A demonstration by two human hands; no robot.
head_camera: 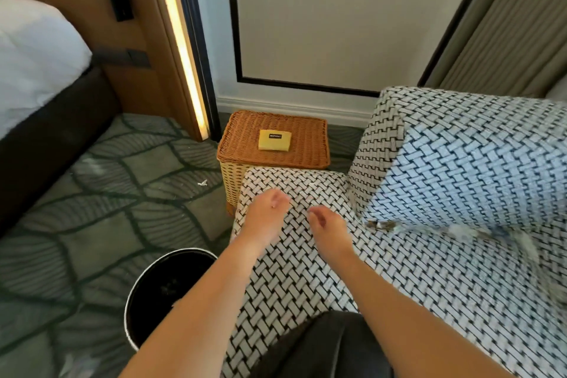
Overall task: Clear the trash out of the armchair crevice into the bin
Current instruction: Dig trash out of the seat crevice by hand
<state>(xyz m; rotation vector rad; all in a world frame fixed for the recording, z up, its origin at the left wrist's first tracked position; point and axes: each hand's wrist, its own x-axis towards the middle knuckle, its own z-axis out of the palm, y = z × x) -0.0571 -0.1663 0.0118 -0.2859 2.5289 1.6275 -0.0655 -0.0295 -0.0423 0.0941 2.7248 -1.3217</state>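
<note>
Left hand (267, 209) over armchair (429, 285), fingers loosely curled, holding nothing, right hand (326, 221) alike, bin (144, 316) below

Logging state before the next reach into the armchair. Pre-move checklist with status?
1. Trash visible in the crevice under the cushion: ok.
2. Left hand empty: ok.
3. Right hand empty, fingers loosely curled: ok.
4. Bin open, on the floor at the person's left beside the armchair: ok.
5. Room left in bin: cannot tell, interior dark.
6. Path from right hand to trash unobstructed: ok.
</note>
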